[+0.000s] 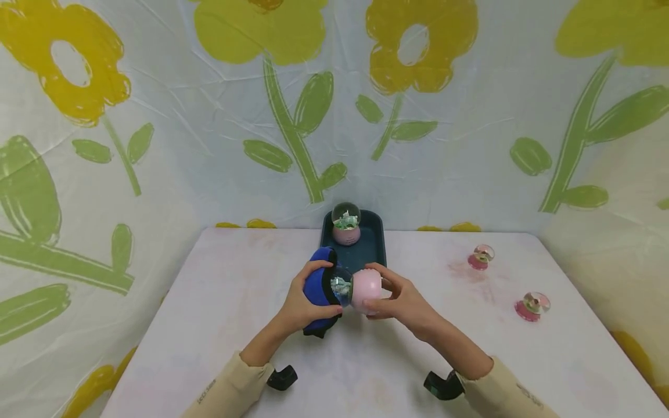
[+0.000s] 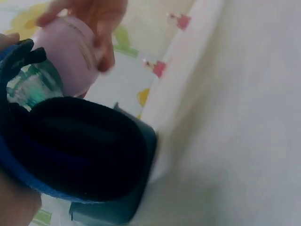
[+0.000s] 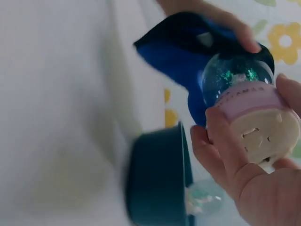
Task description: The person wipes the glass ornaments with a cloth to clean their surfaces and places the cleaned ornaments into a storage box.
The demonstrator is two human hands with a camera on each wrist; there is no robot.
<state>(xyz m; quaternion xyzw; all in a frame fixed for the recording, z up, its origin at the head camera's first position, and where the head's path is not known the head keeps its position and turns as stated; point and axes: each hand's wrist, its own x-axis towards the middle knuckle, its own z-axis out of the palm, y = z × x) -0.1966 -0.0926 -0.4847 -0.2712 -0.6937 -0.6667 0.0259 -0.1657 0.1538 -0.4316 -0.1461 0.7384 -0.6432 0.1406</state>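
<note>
My left hand [image 1: 295,307] grips a blue fabric pouch [image 1: 315,287] with black trim, thumb and fingers spread around it. In the left wrist view its dark lining [image 2: 84,146] faces the camera. My right hand [image 1: 407,299] holds a snow globe by its pink base [image 1: 367,288]. The globe lies tilted sideways, its clear dome [image 3: 235,77] with green glitter against the pouch's black edge. Lettering runs round the base, and the cream underside [image 3: 263,134] shows in the right wrist view. Just beyond the hands, a second snow globe [image 1: 346,234] stands upright in a dark teal tray [image 1: 373,238].
Two small clear ornaments on pink bases stand at the right of the white table: one farther back [image 1: 479,257], another nearer [image 1: 532,306]. A flower-printed cloth [image 1: 209,116] hangs behind and at both sides. Black wrist mounts [image 1: 282,377] sit below both forearms.
</note>
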